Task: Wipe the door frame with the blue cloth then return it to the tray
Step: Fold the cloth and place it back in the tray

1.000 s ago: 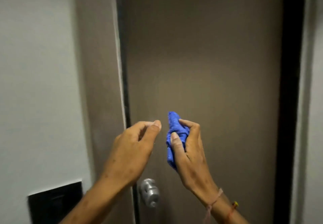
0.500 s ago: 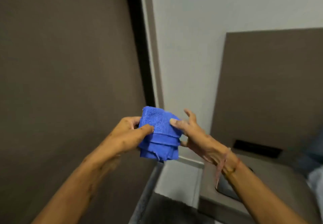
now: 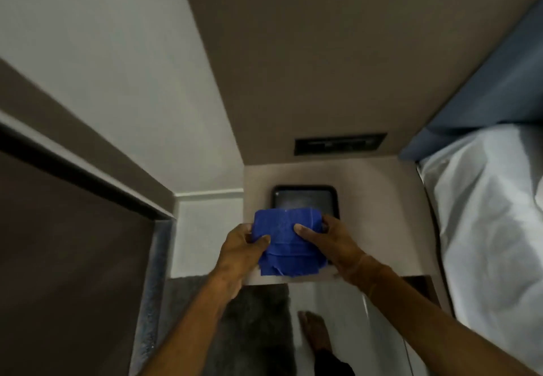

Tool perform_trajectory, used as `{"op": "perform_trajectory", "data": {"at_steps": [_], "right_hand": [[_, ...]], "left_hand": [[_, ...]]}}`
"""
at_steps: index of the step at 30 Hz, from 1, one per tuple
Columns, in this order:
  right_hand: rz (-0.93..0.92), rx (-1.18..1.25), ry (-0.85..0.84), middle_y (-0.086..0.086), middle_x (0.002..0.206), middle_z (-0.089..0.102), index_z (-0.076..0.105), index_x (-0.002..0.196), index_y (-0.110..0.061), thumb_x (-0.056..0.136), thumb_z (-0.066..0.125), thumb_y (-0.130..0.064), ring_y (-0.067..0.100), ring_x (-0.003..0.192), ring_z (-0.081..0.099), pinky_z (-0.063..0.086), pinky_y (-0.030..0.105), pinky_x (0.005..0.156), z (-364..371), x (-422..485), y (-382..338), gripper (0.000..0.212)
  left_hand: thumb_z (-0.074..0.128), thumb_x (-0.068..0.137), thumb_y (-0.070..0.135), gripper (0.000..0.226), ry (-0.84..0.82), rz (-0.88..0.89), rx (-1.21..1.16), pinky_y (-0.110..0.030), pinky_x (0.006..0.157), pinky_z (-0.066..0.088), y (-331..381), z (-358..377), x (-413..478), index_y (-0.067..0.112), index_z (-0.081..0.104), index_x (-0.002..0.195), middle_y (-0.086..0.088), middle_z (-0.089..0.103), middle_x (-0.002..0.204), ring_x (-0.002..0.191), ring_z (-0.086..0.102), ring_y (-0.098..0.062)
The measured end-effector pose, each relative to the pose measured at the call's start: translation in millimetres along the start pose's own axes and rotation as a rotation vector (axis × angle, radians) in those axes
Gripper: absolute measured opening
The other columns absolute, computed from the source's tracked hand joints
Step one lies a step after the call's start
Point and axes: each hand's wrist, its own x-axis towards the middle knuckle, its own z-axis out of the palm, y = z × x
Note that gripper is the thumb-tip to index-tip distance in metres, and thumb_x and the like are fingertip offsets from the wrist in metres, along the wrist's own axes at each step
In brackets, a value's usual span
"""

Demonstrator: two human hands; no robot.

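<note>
A folded blue cloth (image 3: pixel 286 240) is held between both hands above a bedside shelf. My left hand (image 3: pixel 239 248) grips its left edge, thumb on top. My right hand (image 3: pixel 329 242) grips its right edge, thumb pressed on the top face. Just beyond and partly under the cloth lies a black tray (image 3: pixel 305 198) with rounded corners; its near part is hidden by the cloth. The dark door frame (image 3: pixel 73 170) and the brown door (image 3: pixel 58 273) run along the left side.
The tray sits on a beige bedside shelf (image 3: pixel 376 214) with a black wall panel (image 3: pixel 339 143) above it. A bed with white bedding (image 3: pixel 484 223) and a blue headboard (image 3: pixel 499 82) stands on the right. My bare foot (image 3: pixel 314 331) and a grey mat (image 3: pixel 249 331) are below.
My view has swung from the door to the right and down onto the bedside shelf. The cloth went from my right hand alone to both hands and now hovers over the tray.
</note>
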Motion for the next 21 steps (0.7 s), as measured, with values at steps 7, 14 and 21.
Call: {"op": "perform_trajectory", "data": {"at_steps": [7,14,21], "right_hand": [[0.129,-0.159,0.175,0.019,0.123,0.06,0.054,0.117,-0.001,0.082,0.071,-0.021,0.035,0.11,0.058,0.051,0.044,0.094,-31.0,132.2,79.4,0.044],[0.067,-0.45,0.238,0.021,0.13,0.049,0.041,0.128,-0.002,0.086,0.065,-0.02,0.035,0.118,0.05,0.043,0.039,0.099,-35.4,191.6,124.9,0.051],[-0.36,-1.129,0.127,0.02,0.143,0.032,0.035,0.137,-0.011,0.088,0.055,-0.015,0.034,0.124,0.037,0.039,0.047,0.105,-32.5,169.5,159.7,0.054]], "left_hand": [[0.065,0.084,0.018,0.014,0.101,0.043,0.229,-0.031,0.063,0.052,-70.3,81.4,143.4,0.015,0.058,0.096,-0.009,0.067,0.091,0.073,0.061,-0.019],[0.061,0.086,0.013,0.039,0.184,0.241,0.459,-0.015,0.076,0.041,-107.0,115.6,207.2,0.005,0.049,0.122,-0.019,0.061,0.116,0.098,0.057,-0.023],[0.054,0.087,0.019,0.064,-0.016,0.426,1.012,-0.042,0.104,0.035,-140.3,124.0,190.4,0.011,0.023,0.143,-0.015,0.024,0.15,0.13,0.033,-0.03]]}}
